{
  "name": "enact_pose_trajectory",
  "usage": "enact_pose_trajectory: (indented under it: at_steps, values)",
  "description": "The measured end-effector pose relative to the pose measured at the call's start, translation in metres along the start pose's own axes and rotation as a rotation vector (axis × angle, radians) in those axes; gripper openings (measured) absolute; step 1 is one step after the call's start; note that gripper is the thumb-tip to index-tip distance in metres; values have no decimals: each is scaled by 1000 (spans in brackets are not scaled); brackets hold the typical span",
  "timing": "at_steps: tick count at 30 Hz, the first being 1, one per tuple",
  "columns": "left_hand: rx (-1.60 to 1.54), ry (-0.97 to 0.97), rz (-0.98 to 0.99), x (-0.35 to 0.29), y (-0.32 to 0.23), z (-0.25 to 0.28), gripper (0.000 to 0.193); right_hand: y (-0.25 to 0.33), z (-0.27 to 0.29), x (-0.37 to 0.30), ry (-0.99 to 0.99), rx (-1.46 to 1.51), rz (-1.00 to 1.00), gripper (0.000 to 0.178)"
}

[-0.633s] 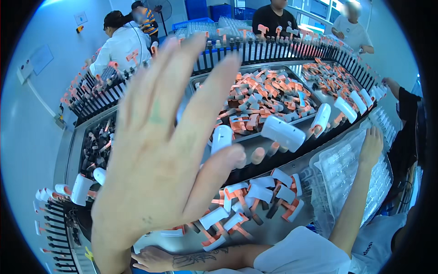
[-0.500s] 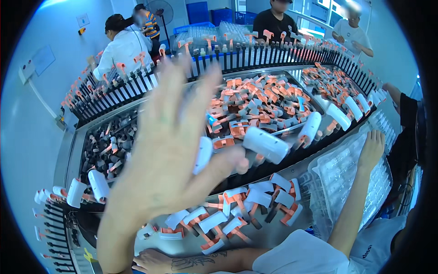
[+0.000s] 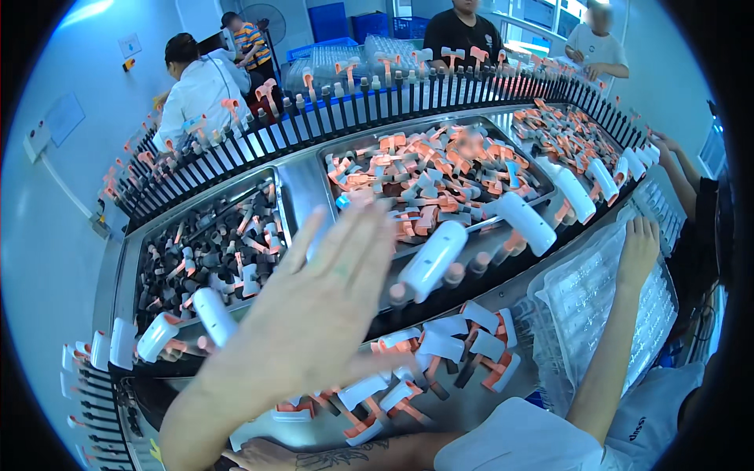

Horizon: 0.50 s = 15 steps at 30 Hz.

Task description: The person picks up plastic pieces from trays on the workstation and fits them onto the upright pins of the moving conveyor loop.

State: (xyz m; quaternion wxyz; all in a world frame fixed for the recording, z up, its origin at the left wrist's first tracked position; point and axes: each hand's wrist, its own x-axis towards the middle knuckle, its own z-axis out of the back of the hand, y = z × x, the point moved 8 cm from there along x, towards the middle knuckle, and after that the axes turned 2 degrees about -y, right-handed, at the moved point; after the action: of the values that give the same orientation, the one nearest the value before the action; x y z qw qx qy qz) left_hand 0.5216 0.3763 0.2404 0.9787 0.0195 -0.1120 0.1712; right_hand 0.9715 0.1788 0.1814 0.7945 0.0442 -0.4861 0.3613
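My left hand [image 3: 334,286] hangs in the air over the near side of a metal table, back upward, fingers stretched out and thumb apart. It appears to hold nothing. Beyond its fingertips is a tray of orange-and-grey T-shaped plastic pieces [image 3: 436,169]. Left of it lies a tray of black and grey pieces [image 3: 208,255]. White curved covers stand on posts along the near edge, one white cover [image 3: 434,261] right of my hand. Below, several white-and-orange T-shaped pieces [image 3: 440,345] lie piled on the steel surface, partly hidden by my thumb. My right hand is not in view.
Black upright posts [image 3: 361,106] carrying orange pieces line the far side. Clear plastic trays [image 3: 589,314] are stacked at right, a neighbour's hand [image 3: 640,255] on them. A tattooed forearm [image 3: 345,455], seemingly the neighbour's, lies along the near edge. Several people stand beyond the table.
My left hand has moved down and a little right, and its fingers have come closer together. More of the left tray is uncovered. The view has shifted slightly.
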Motion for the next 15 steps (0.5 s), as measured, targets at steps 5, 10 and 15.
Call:
enact_pose_trajectory:
  at_steps: [5, 10, 15]
  values:
    - [-17, -221, -47, -12, -10, 85, 119, -12, -18, 6, -68, 679, -194, 12]
    - [-94, -13, -33, 16, -9, 8, 119, -18, -18, -8, -129, 1076, -300, 11]
    - [-153, -115, -95, 4, -2, 54, 119, -14, 5, 8, -65, 574, -215, 11]
